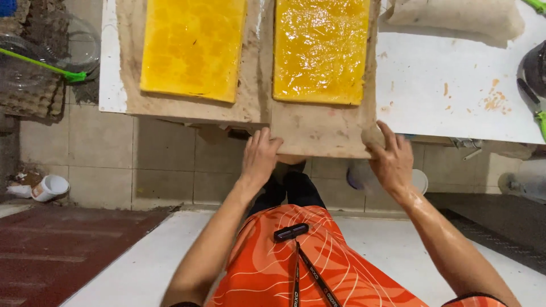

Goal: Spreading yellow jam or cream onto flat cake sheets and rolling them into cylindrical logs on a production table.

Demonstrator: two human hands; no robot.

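I see both hands gripping the near edge of the right brown board (318, 133): left hand (260, 156) at its left corner, right hand (391, 161) at its right corner. The board overhangs the white desk (455, 85), carrying a glossy yellow slab (320, 50). Beside it, a matte yellow slab (193, 48) sits on the second board (187, 108). Tiled floor (114, 165) below.

Both hands, left (260, 156) and right (391, 162), apparently grip the near edge of the brown board (318, 131) bearing a glossy yellow slab (320, 50).
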